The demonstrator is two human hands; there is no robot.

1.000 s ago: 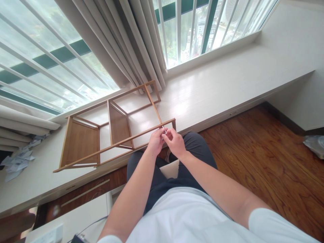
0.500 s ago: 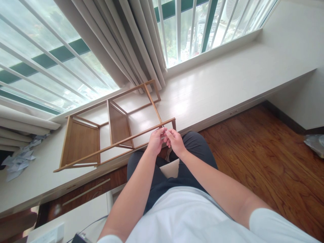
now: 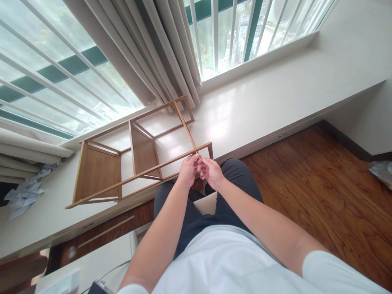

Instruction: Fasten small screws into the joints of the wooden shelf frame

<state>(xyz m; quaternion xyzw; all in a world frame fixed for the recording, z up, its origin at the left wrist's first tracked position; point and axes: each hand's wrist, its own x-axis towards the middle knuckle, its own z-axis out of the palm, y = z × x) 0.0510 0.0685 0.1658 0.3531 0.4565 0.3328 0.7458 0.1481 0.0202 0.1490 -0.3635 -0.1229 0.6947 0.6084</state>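
Observation:
A brown wooden shelf frame (image 3: 143, 157) lies on its side on the white window ledge, with two panels across it. At the frame's near right corner, where a crossbar meets the long rail, my left hand (image 3: 188, 169) is closed with its fingertips pinched. My right hand (image 3: 213, 173) is closed too, thumb and fingers meeting the left fingertips just below that joint. Something thin and small shows between the fingertips, too small to name. Which hand grips it, I cannot tell.
The white ledge (image 3: 260, 94) runs under barred windows. A grey curtain (image 3: 137, 49) hangs behind the frame. Crumpled paper (image 3: 26, 196) lies at far left. A white table (image 3: 107, 253) stands lower left with a cable (image 3: 114, 267). A plastic bag (image 3: 381, 171) sits on the wooden floor at right.
The right fingers have shifted slightly at the joint. The left hand stays almost where it was, and the frame has not moved.

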